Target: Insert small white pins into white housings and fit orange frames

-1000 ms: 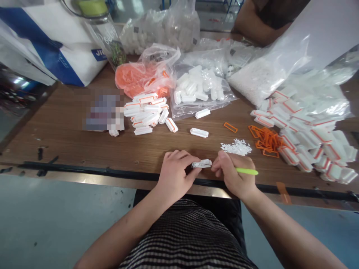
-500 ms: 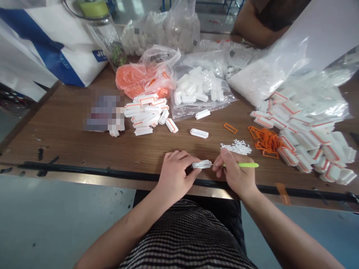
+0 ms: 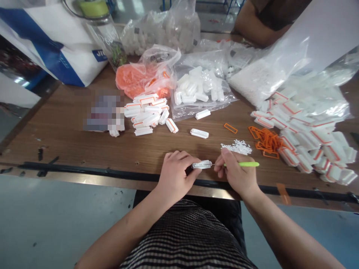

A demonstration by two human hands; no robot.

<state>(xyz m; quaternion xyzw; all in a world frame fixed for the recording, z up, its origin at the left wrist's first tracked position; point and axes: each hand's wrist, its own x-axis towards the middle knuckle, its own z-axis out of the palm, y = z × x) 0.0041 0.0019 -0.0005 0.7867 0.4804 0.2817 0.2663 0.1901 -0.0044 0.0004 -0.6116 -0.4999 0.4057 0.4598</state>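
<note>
Between the thumb and fingers of my left hand is a small white plastic housing, held near the table's front edge. My right hand grips a thin metal-tipped tool with a lime-green handle. The tool's tip points left and reaches the housing's right part; whether it touches, I cannot tell. A little pile of tiny white pieces lies just beyond my right hand. Two more white housings lie ahead, a nearer one and a farther one.
Orange frames and a heap of white parts with orange edges lie right. More white parts lie left of centre, before a bag of orange pieces. A bottle and clear bags stand behind. Another person's arm rests opposite.
My right hand and the green-handled tool have shifted very slightly to the right. My left hand and the white housing stay in place.
</note>
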